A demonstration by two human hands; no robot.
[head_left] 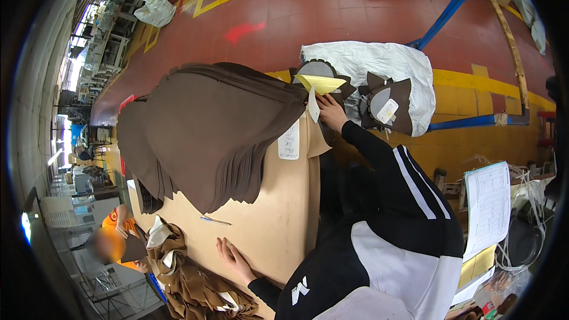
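- Stretching left to right on the table [284,213], the brown cloth stack [207,124] tapers rightward.
- Left hand [236,262] lies flat and empty, below it.
- White label [288,148], handwritten, near the edge.
- Yellow paper [320,83], long axis sideways, just above the right hand [333,112]; grip unclear.
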